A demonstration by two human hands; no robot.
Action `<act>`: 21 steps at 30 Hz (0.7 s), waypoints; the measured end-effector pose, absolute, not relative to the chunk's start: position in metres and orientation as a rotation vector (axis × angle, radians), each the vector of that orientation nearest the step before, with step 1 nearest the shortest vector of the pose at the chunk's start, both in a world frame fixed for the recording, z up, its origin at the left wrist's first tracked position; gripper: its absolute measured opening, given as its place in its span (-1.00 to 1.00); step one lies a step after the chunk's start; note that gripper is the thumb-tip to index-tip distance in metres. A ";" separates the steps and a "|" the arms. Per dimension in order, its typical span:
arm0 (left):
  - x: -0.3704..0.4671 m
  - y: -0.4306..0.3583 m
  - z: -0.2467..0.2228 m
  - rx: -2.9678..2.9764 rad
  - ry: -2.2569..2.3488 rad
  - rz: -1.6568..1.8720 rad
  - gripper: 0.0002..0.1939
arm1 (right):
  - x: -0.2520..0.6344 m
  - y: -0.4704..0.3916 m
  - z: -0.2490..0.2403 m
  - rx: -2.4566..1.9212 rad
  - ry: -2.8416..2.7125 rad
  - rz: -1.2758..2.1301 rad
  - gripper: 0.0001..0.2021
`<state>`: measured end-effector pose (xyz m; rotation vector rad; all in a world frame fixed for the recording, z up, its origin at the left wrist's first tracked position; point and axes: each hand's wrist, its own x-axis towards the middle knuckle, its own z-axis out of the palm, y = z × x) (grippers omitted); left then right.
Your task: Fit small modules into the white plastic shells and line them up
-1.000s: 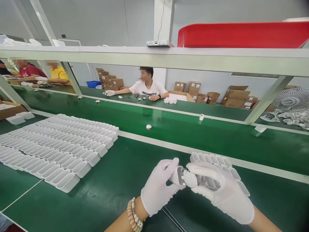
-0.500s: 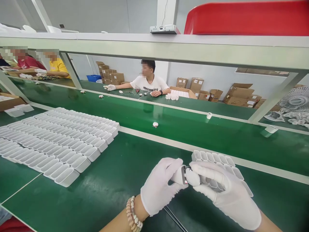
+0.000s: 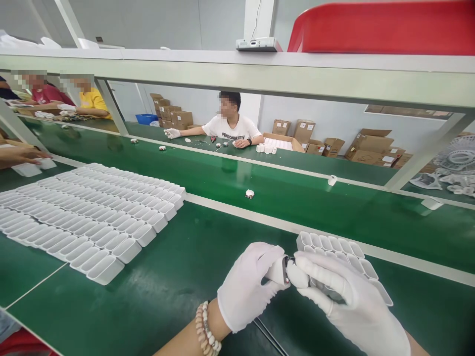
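Above the green tabletop, the left hand curls round a white cup while the right hand pinches a rounded white part, likely for steadiness.

A red container tops the shelf; cardboard boxes (some stacked) stand beyond.

Single camera (head-worn): above and close to near side of green belt, facing forward, down across it.
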<state>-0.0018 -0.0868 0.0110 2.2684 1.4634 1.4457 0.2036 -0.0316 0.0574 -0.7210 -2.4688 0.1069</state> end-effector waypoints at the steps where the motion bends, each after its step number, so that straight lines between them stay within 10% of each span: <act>1: -0.002 -0.087 0.011 2.273 1.455 1.442 -0.51 | 0.204 -0.032 0.057 -0.738 -2.487 0.119 -0.77; 12: 0.002 -0.090 0.009 2.153 1.429 1.401 -0.48 | 0.194 -0.029 0.057 -0.761 -2.648 0.055 -0.78; 21: 0.010 -0.094 0.014 1.903 1.490 1.577 -0.54 | 0.183 -0.041 0.017 -0.587 -2.588 0.110 -0.06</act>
